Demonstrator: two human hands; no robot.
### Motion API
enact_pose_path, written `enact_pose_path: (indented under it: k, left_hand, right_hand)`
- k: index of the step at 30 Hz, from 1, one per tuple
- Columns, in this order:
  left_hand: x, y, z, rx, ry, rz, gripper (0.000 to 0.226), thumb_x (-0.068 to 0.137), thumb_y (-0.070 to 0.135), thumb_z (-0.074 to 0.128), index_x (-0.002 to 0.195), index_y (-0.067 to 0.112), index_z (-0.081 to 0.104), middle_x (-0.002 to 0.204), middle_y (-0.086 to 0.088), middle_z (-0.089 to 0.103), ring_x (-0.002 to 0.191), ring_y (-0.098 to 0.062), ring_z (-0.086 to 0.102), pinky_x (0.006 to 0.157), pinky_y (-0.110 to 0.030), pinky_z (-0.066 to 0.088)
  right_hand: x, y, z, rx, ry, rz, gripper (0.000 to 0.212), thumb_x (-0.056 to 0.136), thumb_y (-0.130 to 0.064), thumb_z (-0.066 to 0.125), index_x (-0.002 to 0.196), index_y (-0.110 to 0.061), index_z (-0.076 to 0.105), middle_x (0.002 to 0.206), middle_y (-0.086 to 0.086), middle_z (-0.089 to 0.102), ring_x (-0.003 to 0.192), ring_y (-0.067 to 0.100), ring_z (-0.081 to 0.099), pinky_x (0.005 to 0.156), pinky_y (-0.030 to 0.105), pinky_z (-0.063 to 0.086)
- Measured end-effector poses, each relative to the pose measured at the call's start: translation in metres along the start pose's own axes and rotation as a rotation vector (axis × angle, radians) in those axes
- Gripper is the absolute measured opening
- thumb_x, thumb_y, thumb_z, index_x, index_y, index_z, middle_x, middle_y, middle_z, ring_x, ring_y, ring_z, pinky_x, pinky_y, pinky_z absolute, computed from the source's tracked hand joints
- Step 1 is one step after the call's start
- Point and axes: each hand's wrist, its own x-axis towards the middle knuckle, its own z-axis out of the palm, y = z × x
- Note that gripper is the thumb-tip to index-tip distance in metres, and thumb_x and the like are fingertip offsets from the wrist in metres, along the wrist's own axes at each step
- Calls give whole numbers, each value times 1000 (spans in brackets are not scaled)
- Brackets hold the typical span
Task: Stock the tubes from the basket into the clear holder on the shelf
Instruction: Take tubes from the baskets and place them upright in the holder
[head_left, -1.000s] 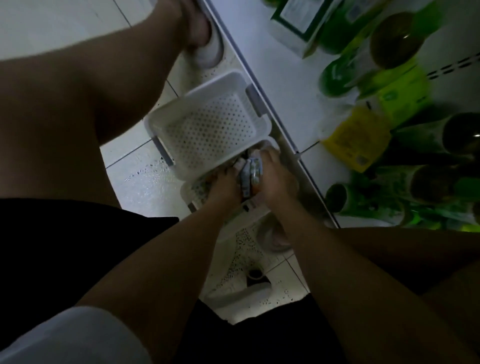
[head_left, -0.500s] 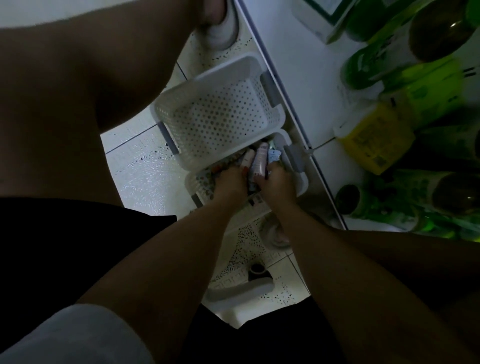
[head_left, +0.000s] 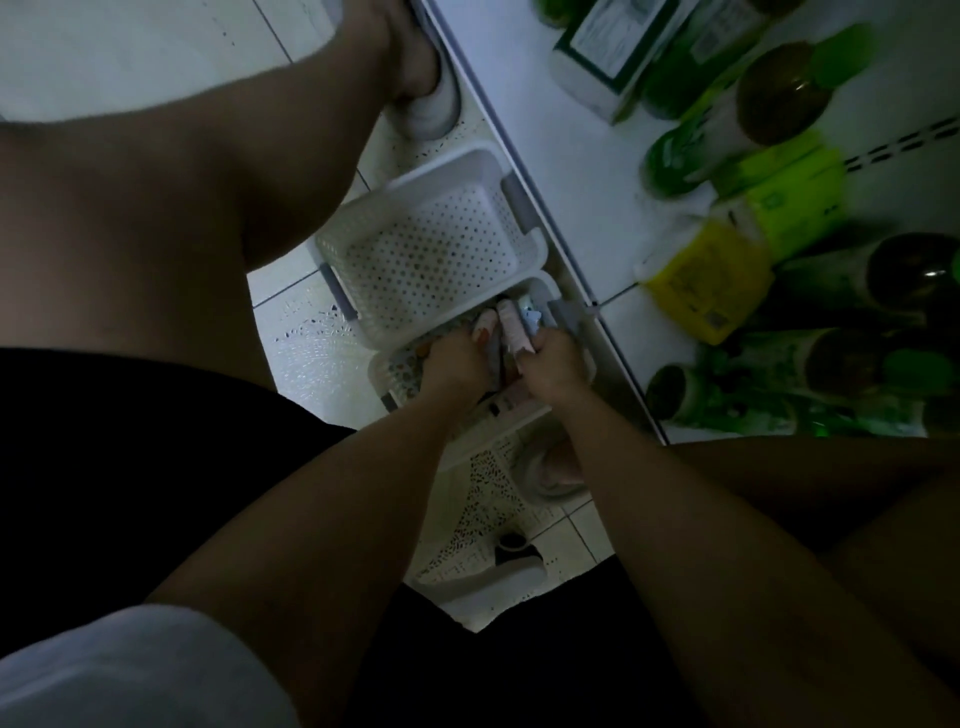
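Both my hands are down inside a white perforated basket (head_left: 545, 291) on the floor, which holds several small tubes. My left hand (head_left: 457, 364) grips a pale tube (head_left: 485, 325) with a pink end. My right hand (head_left: 553, 364) grips another pale pink tube (head_left: 514, 327) that sticks up beyond its fingers. More tubes lie under and between the hands, mostly hidden. The clear holder is not in view.
An empty white perforated basket (head_left: 436, 249) with grey handles rests on the far part of the tube basket. The white shelf (head_left: 587, 171) runs along the right, stocked with green bottles (head_left: 691, 150), a yellow pack (head_left: 706, 280) and a boxed item (head_left: 608, 47). My bare legs frame the baskets.
The view has shifted slightly; both hands stayed in the basket and have gathered tubes, which now stick up higher between the fingers.
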Motion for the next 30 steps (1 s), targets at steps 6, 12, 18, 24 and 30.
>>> enact_pose_path:
  k: [6,12,18,24,30]
  left_hand:
    - [-32,17,-43,-64,62,73,37,103,29,38,97,4,65,95,-14,68,86,-24,64,71,-31,44]
    - [-73,51,-96,-206,106,285,37,96,38,52,78,11,69,66,-6,63,69,-24,60,52,-27,36]
    - [-130,98,-184,-322,24,584,28,89,36,65,67,19,69,74,-5,72,71,-16,67,67,-35,55]
    - [-224,162,-271,-399,22,884,22,92,29,64,75,16,68,76,-5,69,73,-16,65,66,-28,56]
    - [-333,228,-324,-350,51,1131,26,92,34,62,84,10,70,65,5,67,64,-10,63,69,-28,57]
  right_hand:
    - [-38,-14,-48,164,161,-141,17,91,-13,60,76,-15,53,77,5,56,79,26,58,67,36,48]
    - [-101,-42,-105,374,290,-395,19,89,-16,68,73,-18,58,75,1,63,63,22,64,59,38,54]
    - [-186,-84,-169,629,310,-581,9,93,-20,64,88,-15,59,78,6,69,52,21,66,51,32,57]
    - [-292,-126,-227,878,310,-782,7,99,-17,54,92,-18,55,82,13,61,49,18,63,46,28,55]
    - [-397,-148,-292,771,430,-928,20,105,-24,40,99,-9,53,58,-8,63,38,9,45,43,26,41]
